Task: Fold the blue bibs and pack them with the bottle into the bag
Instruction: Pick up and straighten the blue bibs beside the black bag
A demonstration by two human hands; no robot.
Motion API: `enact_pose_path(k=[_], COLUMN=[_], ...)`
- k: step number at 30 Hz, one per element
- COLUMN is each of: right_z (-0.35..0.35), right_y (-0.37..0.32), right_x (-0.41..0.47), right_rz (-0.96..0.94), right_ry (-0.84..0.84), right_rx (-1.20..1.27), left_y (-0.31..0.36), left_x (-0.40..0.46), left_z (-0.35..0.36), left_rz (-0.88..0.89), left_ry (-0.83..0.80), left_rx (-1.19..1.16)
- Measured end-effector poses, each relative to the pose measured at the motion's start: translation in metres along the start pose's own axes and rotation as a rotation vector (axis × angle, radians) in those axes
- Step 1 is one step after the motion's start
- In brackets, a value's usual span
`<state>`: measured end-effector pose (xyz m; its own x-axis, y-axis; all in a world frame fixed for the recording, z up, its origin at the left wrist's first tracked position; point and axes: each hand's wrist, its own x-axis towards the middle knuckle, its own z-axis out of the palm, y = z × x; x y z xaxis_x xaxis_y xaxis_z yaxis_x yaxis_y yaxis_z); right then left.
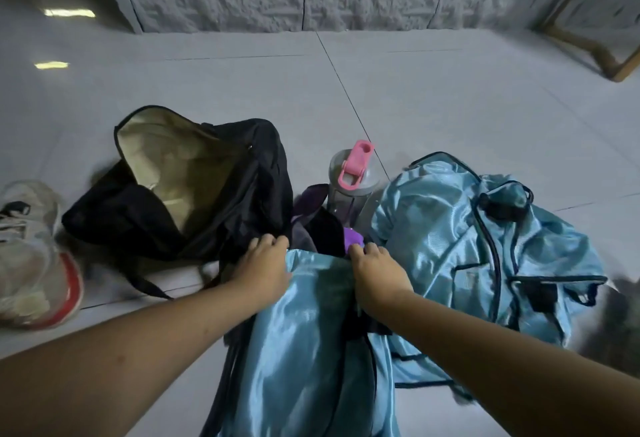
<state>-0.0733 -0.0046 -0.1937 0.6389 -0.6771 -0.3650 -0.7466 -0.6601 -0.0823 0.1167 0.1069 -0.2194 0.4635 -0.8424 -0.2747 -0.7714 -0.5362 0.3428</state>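
Observation:
A shiny light-blue bib [311, 326] with dark trim lies stretched toward me on the tiled floor. My left hand [266, 267] grips its far left corner and my right hand [375, 272] grips its far right corner. More blue bibs [460, 239] lie in a crumpled heap to the right. A clear bottle [351, 187] with a pink flip lid stands upright behind the bib. The black bag [187, 184] with a beige lining lies open to the left.
A white sneaker with a red sole [31, 253] sits at the far left. Dark purple cloth [318, 225] lies between the bag and the bottle. A wooden frame [595, 38] stands at the back right by the textured wall.

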Motion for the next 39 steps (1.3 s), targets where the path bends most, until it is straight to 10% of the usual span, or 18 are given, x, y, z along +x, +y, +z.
enact_pose_path(k=[14,21,35,39], right_z=[0.009,0.015,-0.104,-0.113], right_y=[-0.005,-0.004,0.132,0.177], right_x=[-0.019,-0.016,-0.030,-0.035], right_rz=[-0.067,-0.056,0.269,0.510], right_ry=[-0.182,0.007,0.578,0.422], right_rx=[0.099,0.066,0.118,0.070], left_y=[-0.018,0.008,0.148,0.184], left_x=[-0.009,-0.017,0.005,0.011], left_z=[-0.018,-0.021,-0.040,-0.038], left_rz=[0.105,0.175,0.229,0.254], left_ry=[-0.321,-0.127,0.067,-0.012], left_rx=[0.270,0.359,-0.250,-0.398])
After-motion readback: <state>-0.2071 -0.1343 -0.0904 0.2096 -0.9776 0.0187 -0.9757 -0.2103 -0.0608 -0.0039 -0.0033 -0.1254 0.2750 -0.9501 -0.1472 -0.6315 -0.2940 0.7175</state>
